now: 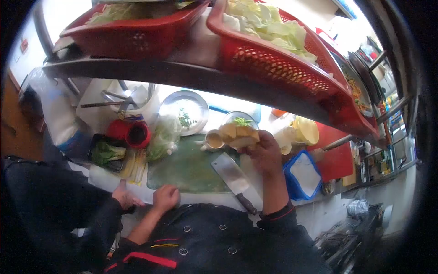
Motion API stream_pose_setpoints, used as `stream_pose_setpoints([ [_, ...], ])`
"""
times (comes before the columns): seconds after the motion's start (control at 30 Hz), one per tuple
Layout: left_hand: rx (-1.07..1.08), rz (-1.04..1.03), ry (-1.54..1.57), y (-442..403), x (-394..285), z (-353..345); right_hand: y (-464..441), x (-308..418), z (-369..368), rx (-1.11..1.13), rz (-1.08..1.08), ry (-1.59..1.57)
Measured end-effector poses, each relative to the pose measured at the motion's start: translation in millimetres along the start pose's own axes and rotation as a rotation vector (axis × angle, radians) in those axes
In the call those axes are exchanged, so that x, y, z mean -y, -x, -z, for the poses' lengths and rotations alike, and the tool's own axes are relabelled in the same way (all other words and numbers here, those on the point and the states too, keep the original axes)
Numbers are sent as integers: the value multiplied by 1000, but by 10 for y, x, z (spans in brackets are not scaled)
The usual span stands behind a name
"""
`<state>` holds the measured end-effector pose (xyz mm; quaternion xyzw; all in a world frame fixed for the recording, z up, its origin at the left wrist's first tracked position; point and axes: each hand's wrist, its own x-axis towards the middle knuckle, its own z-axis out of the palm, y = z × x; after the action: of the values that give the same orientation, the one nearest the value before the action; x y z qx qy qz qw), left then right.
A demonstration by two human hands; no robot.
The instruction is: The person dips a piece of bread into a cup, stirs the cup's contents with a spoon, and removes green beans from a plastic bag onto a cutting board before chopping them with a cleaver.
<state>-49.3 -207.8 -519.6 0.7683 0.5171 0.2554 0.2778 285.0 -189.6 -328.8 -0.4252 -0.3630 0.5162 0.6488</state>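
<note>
My right hand [265, 153] is raised above the right side of the green cutting board [191, 164], its fingers closed round a tan, blocky piece of food [239, 135]. A cleaver [230, 171] with a dark handle lies flat below it, its blade partly over the board's right edge. My left hand [166, 197] rests closed at the board's lower left corner, and what it may hold is hidden. Behind the raised food stand a small cup [214, 139] and a plate with chopped greens [242, 122].
Another person's hand [127, 197] is just left of mine. Red baskets [273, 55] of cut cabbage sit on a shelf [150, 71] overhead. A metal plate [194, 109], red containers [137, 134], leafy greens [107, 153] and a blue-edged container [303, 176] surround the board.
</note>
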Motion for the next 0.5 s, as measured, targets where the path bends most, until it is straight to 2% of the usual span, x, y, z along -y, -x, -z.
stream_pose_setpoints([
  [0.03,-7,-6,-8,13,2,4,80,120,-123,-7,11,-2],
  [0.17,41,13,-2,44,130,-71,335,485,-607,376,256,-48],
  [0.23,43,21,-30,83,269,-162,544,673,-853,437,159,-174],
  [0.33,41,37,-37,36,205,-114,629,729,-1015,725,266,-284],
  [0.4,25,51,4,42,102,-75,633,786,-1102,891,232,-334],
  [0.5,55,82,-45,33,91,-105,708,819,-1237,830,225,-452],
])
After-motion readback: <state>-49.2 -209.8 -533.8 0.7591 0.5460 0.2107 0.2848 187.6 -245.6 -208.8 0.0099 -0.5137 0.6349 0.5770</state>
